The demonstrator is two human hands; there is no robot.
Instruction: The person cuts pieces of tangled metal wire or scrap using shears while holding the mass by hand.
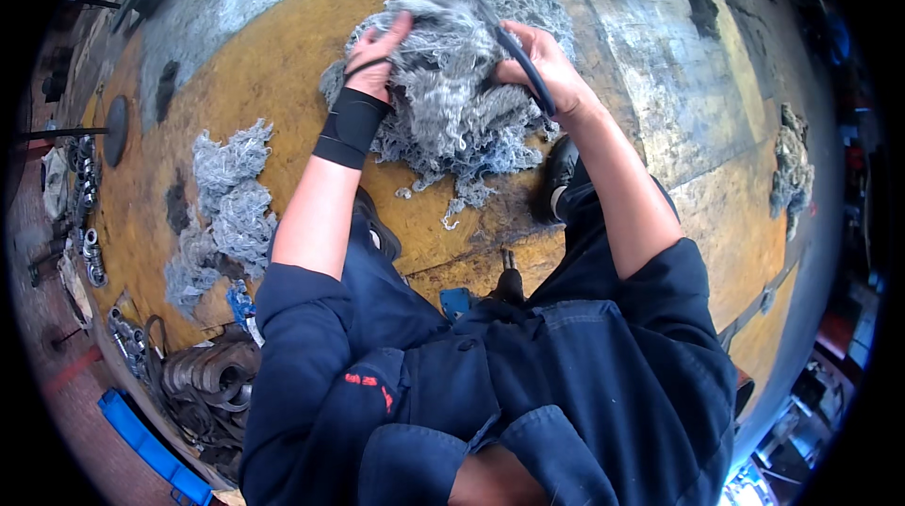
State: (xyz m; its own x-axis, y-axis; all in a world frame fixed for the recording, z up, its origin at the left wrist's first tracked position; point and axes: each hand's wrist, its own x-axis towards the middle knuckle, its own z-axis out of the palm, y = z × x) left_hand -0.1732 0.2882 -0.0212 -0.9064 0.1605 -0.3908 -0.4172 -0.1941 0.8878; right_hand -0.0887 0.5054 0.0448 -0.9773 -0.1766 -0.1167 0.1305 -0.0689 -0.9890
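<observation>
A large heap of grey, tangled cotton waste (452, 115) lies before me on the worn yellow surface. The upper bundle is smeared by motion between my hands. My left hand (372, 63), with a black wrist wrap (349, 129) and a strap over it, grips the left side of this bundle. Its thumb points up, while the other fingers are mostly hidden. At the bundle's right side is my right hand (551, 77). A long, narrow dark tool (483, 6) runs through its grip, slanting up and left over the heap; its exact kind cannot be made out.
Smaller clumps of cotton waste (236, 195) lie at left, and another clump (792, 162) at far right. Metal parts (212, 379) are piled at lower left near a long blue object (151, 449). My shoes (558, 176) flank the heap's near side.
</observation>
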